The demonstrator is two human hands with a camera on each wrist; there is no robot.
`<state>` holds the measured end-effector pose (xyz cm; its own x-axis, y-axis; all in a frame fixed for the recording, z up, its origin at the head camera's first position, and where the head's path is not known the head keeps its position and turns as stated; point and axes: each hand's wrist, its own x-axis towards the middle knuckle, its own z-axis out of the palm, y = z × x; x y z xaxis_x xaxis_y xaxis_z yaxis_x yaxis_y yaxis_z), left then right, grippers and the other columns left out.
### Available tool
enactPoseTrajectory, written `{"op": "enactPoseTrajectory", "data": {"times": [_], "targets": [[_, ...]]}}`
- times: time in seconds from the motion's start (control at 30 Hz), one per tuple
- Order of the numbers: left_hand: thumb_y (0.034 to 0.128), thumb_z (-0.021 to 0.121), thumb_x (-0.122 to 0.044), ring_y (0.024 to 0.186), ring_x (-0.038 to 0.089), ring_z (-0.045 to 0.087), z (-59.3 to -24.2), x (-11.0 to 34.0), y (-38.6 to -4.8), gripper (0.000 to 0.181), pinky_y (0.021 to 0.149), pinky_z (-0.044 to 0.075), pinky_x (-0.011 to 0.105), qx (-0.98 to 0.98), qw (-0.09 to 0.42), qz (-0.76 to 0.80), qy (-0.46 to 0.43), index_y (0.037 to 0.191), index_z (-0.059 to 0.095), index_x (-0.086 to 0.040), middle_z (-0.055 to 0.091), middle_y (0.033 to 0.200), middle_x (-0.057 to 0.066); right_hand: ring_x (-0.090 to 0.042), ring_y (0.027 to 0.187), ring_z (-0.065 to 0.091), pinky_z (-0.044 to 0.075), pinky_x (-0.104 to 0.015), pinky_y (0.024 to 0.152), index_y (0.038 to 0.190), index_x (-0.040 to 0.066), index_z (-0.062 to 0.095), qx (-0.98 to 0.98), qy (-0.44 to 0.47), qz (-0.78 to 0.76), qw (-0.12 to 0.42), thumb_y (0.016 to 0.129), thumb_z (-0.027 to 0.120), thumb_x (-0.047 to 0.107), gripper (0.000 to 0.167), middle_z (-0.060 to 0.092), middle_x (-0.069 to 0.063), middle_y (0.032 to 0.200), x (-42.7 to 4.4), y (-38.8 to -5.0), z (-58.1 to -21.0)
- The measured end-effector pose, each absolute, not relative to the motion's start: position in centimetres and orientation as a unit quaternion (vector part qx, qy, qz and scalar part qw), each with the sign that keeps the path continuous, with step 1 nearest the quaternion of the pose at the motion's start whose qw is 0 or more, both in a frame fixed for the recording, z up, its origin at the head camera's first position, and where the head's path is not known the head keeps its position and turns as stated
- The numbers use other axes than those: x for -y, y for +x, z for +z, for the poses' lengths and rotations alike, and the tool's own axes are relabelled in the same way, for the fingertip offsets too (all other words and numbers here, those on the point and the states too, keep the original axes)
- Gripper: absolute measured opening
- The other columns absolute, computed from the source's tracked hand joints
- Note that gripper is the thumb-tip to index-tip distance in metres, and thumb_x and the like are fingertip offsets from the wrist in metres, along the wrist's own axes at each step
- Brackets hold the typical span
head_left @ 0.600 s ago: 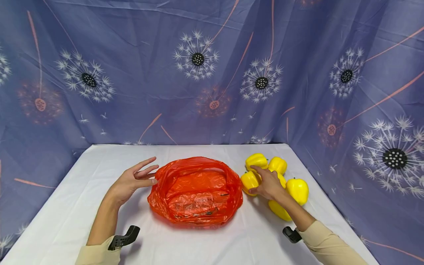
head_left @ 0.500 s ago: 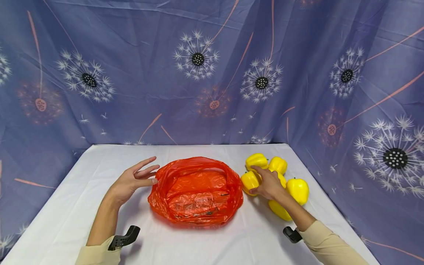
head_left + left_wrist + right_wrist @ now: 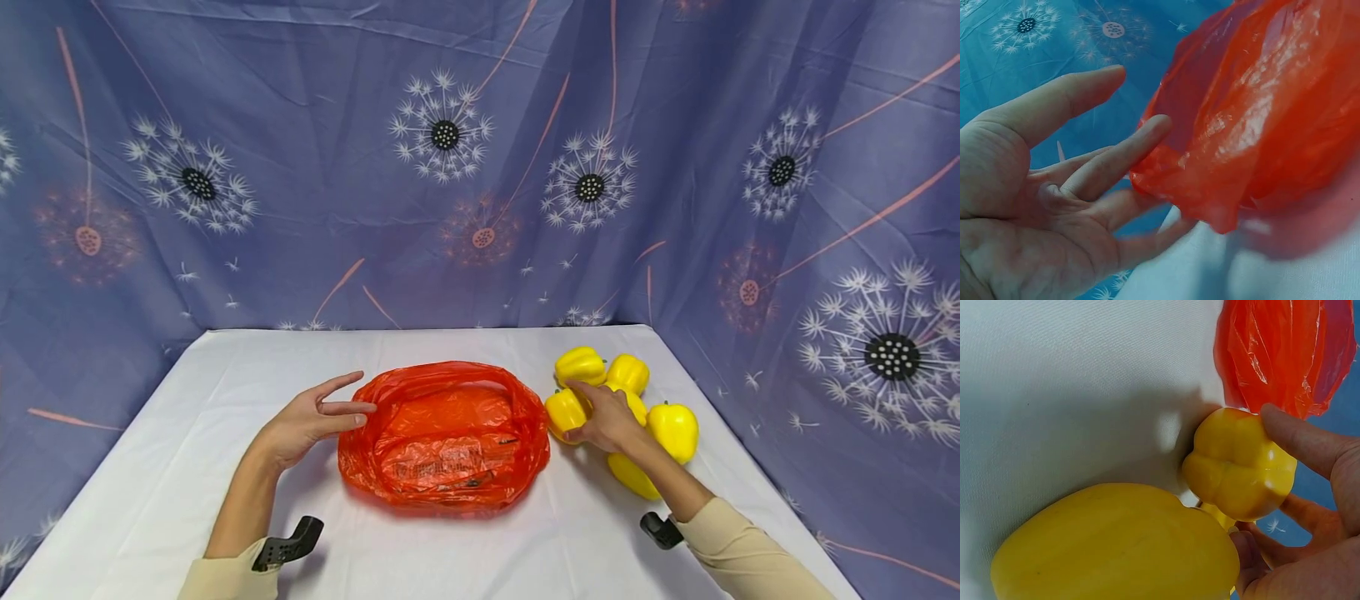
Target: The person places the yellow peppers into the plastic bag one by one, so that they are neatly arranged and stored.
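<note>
A red plastic bag [image 3: 450, 467] lies on the white-covered table with its mouth spread, its thin film creased. At its left rim is my left hand [image 3: 300, 421], fingers extended and spread, touching or almost touching the film; the left wrist view has fingertips against the bag [image 3: 1229, 144]. My right hand [image 3: 611, 421] holds a yellow bell pepper [image 3: 564, 414] just right of the bag. Seen from the right wrist, thumb and fingers span this bell pepper [image 3: 1241, 462], which still sits by the cloth. Part of it is hidden behind the hand in the head view.
Several more yellow bell peppers [image 3: 672, 433] cluster around the right hand, one [image 3: 633, 477] partly under the forearm. Beyond the table [image 3: 247, 358] hangs a blue dandelion-print curtain [image 3: 480, 167]. Each wrist carries a black camera mount [image 3: 288, 546].
My left hand has shifted right and slightly nearer, its fingertips now over the bag's left rim, which has moved in a little. The right hand stays at the same bell pepper.
</note>
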<state>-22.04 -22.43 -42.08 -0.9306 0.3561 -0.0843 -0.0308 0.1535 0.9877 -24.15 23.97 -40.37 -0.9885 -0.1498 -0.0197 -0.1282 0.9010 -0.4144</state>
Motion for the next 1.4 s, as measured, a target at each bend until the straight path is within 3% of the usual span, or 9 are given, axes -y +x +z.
{"op": "enactPoseTrajectory", "data": {"times": [0.13, 0.3, 0.47, 0.63, 0.83, 1.4], "targets": [[0.0908, 0.074, -0.016, 0.122, 0.012, 0.064, -42.3, 22.4, -22.0, 0.084, 0.100, 0.047, 0.029, -0.751, 0.153, 0.635, 0.101, 0.160, 0.027, -0.008, 0.061, 0.139, 0.026, -0.043, 0.120, 0.049, 0.041, -0.057, 0.100, 0.150, 0.012, 0.050, -0.974, -0.068, -0.213, 0.031, 0.070, 0.090, 0.020, 0.089, 0.059, -0.022, 0.139, -24.0, -24.2, -40.5], [0.0898, 0.075, -0.016, 0.124, 0.006, 0.062, -42.6, 22.3, -22.2, 0.082, 0.108, 0.040, 0.030, -0.754, 0.156, 0.632, 0.085, 0.158, 0.031, -0.002, 0.061, 0.140, 0.021, -0.042, 0.116, 0.049, 0.043, -0.056, 0.097, 0.150, 0.013, 0.051, -0.974, -0.065, -0.214, 0.034, 0.070, 0.090, 0.023, 0.089, 0.060, -0.021, 0.138, -24.1, -24.1, -40.6], [0.0885, 0.075, -0.012, 0.121, 0.005, 0.063, -42.8, 22.0, -22.4, 0.075, 0.095, 0.048, 0.021, -0.754, 0.143, 0.635, 0.090, 0.153, 0.040, 0.001, 0.060, 0.141, 0.021, -0.040, 0.109, 0.050, 0.044, -0.054, 0.094, 0.149, 0.013, 0.051, -0.974, -0.064, -0.216, 0.030, 0.071, 0.090, 0.026, 0.088, 0.060, -0.023, 0.139, -24.2, -24.0, -40.6], [0.0863, 0.074, -0.005, 0.118, 0.004, 0.064, -42.9, 21.8, -22.3, 0.073, 0.083, 0.055, 0.025, -0.746, 0.148, 0.643, 0.093, 0.152, 0.043, 0.001, 0.055, 0.146, 0.021, -0.042, 0.112, 0.052, 0.045, -0.057, 0.096, 0.150, 0.011, 0.050, -0.975, -0.073, -0.206, 0.030, 0.070, 0.091, 0.027, 0.091, 0.060, -0.025, 0.138, -24.6, -23.6, -40.7], [0.0807, 0.069, 0.005, 0.107, 0.003, 0.065, -43.1, 21.9, -22.2, 0.075, 0.070, 0.054, 0.025, -0.742, 0.146, 0.647, 0.096, 0.151, 0.043, 0.002, 0.051, 0.149, 0.021, -0.047, 0.117, 0.054, 0.043, -0.063, 0.102, 0.149, 0.009, 0.050, -0.973, -0.092, -0.209, 0.022, 0.067, 0.093, 0.023, 0.094, 0.062, -0.025, 0.134, -24.7, -23.3, -41.0], [0.0784, 0.066, 0.009, 0.110, 0.003, 0.062, -43.6, 22.0, -22.7, 0.073, 0.069, 0.054, 0.025, -0.746, 0.127, 0.647, 0.099, 0.149, 0.047, 0.003, 0.054, 0.147, 0.021, -0.042, 0.115, 0.060, 0.044, -0.060, 0.103, 0.144, 0.004, 0.053, -0.970, -0.083, -0.228, -0.013, 0.068, 0.091, 0.026, 0.087, 0.066, -0.022, 0.128, -24.3, -23.9, -41.6]]}}
